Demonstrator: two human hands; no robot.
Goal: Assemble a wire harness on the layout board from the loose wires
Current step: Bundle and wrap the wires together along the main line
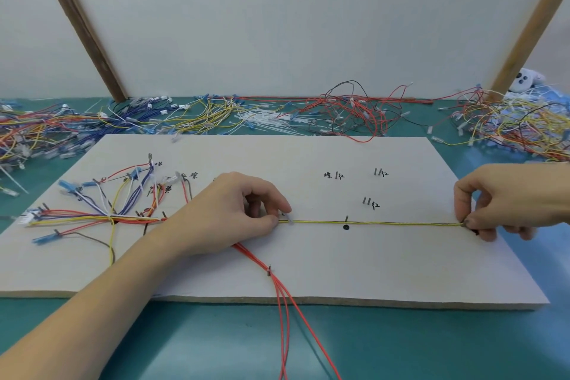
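Wire: thin yellow insulated wire [401, 223], light, limp; take it near the ends.
Hands: left hand [237, 213] and right hand [493, 197] pinch it taut between them.

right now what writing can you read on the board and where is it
"棕 红" beside a pin on the board.
"红" beside two pins, upper right.
"红" beside a lower pair of pins.
"棕" near the wire bundle.
Other left-side marks: too blurred, partly covered.

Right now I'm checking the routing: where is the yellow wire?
The yellow wire lies stretched across the board's right half, pinched between the left hand and right hand, passing a pin.
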